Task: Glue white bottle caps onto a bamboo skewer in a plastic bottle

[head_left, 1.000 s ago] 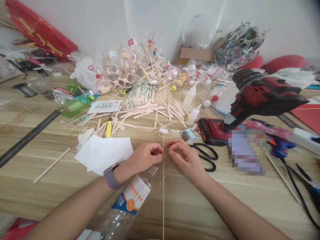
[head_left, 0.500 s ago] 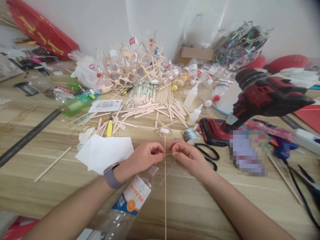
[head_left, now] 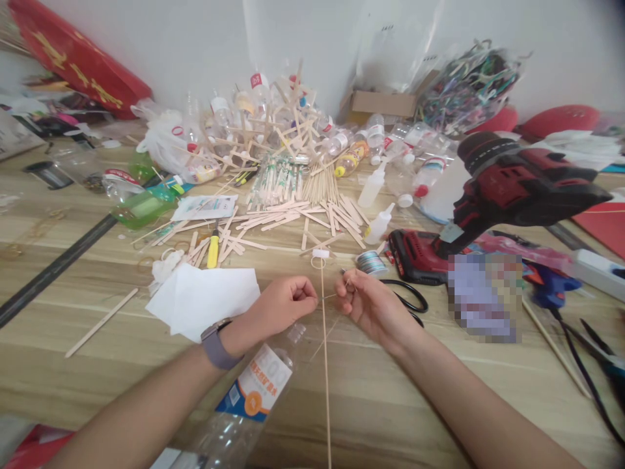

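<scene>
A long thin wooden stick [head_left: 325, 378] runs from the near edge up between my hands, with a small white piece and a pale loop [head_left: 319, 258] at its far end. My left hand [head_left: 290, 303], with a watch on the wrist, pinches a thin thread [head_left: 330, 297] right beside the stick. To the right, my right hand [head_left: 366, 306] has curled fingers closed on the same thread, which crosses the stick. A loose strand hangs below. Under my left wrist lies a clear plastic bottle [head_left: 256, 384] with an orange and blue label.
A wire spool [head_left: 372, 263], black-handled scissors [head_left: 405, 293] and a red cordless drill [head_left: 517, 195] stand to the right. White paper [head_left: 205, 299] lies left, near a yellow-handled screwdriver [head_left: 213, 251]. Craft sticks [head_left: 278, 216], glue bottles [head_left: 379, 225] and many plastic bottles fill the back.
My right hand has turned palm upward and drawn slightly away from the stick, pulling the thread. My left hand has barely moved. The stick's near end has shifted right.
</scene>
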